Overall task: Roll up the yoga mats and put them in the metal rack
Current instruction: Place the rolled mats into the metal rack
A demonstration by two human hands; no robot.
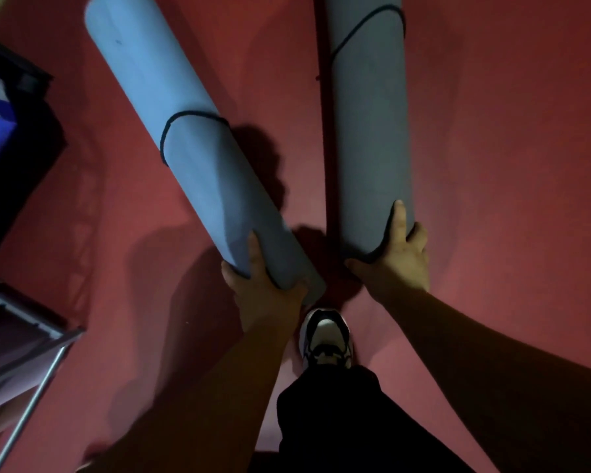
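I see left hand (260, 285) clamped round the rolled light-blue foam mat (198, 158), right hand (400, 254) clamped round the rolled grey-blue mat (369, 131), both over the red floor (492, 165).

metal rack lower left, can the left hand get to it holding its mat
Probably yes: the left hand grips the left rolled yoga mat at its near end, and only open red floor lies between it and the metal rack.
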